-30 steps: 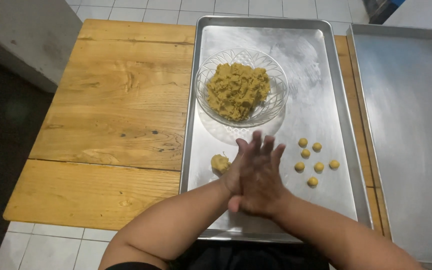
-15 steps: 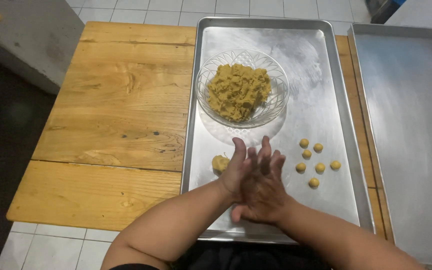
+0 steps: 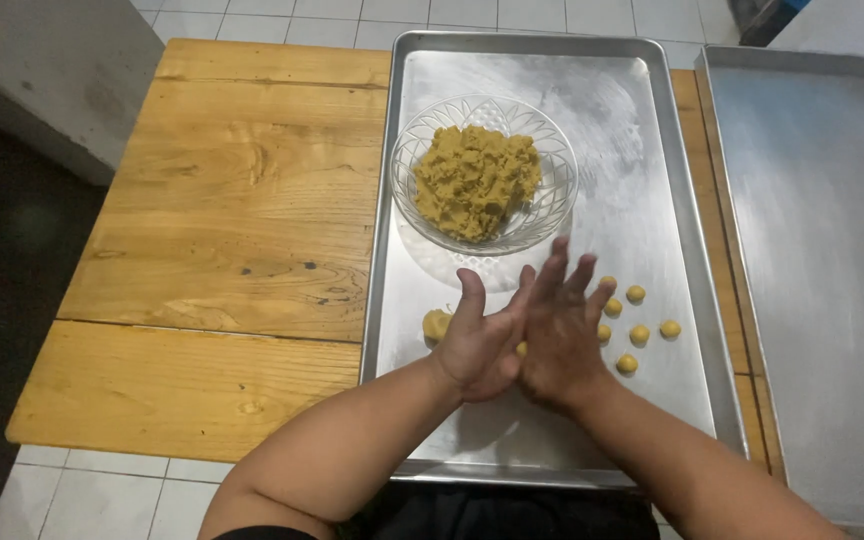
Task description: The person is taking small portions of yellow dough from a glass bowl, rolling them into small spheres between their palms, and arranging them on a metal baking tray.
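Dough piece [image 3: 520, 349] sits pressed between my left hand [image 3: 482, 345] and right hand [image 3: 562, 335], palms flat together over the steel tray [image 3: 652, 180], just in front of the glass bowl [image 3: 484, 172] of dough. Risk I see: uneven palm pressure could squeeze it out onto the finished balls [image 3: 639, 334] right of my hands.

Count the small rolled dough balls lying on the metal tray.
6 small balls show right of the hands. One more may lie hidden by the right hand.
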